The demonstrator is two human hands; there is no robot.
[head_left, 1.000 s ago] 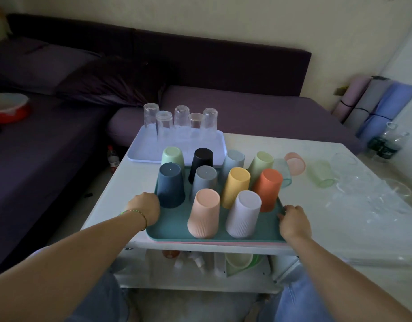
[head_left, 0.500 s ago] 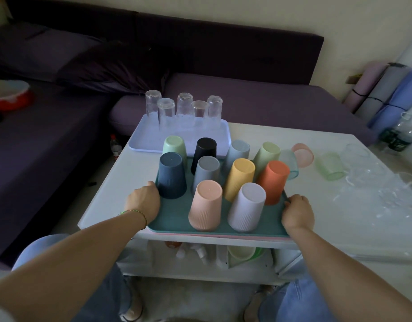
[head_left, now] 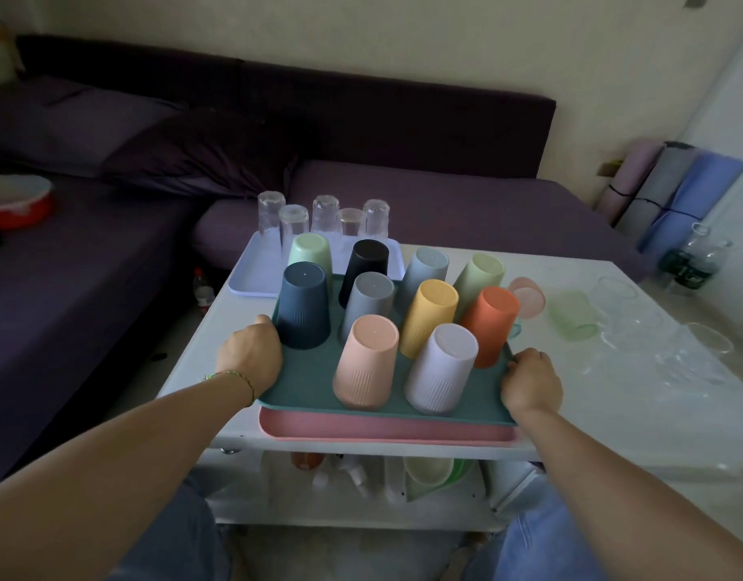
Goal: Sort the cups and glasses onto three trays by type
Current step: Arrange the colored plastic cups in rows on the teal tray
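A teal tray (head_left: 306,381) carries several upturned coloured plastic cups, among them a dark blue one (head_left: 303,306) and a peach one (head_left: 366,368). My left hand (head_left: 252,356) grips the tray's left edge and my right hand (head_left: 531,381) grips its right edge. The teal tray is raised above a pink tray (head_left: 386,429) lying on the white table (head_left: 613,413). Behind stands a lilac tray (head_left: 252,274) with several upturned clear glasses (head_left: 294,224). A pink tinted glass (head_left: 528,296), a green tinted glass (head_left: 573,315) and clear glasses (head_left: 654,337) lie at the right.
A dark purple sofa (head_left: 445,203) wraps around the table's far and left sides. A red bowl (head_left: 15,201) sits on it at the left. Rolled mats (head_left: 671,190) and bottles (head_left: 692,257) stand at the right wall. The shelf under the table holds small items.
Both hands have lifted the teal tray with its cups off the pink tray, which now shows beneath it. The camera has come closer.
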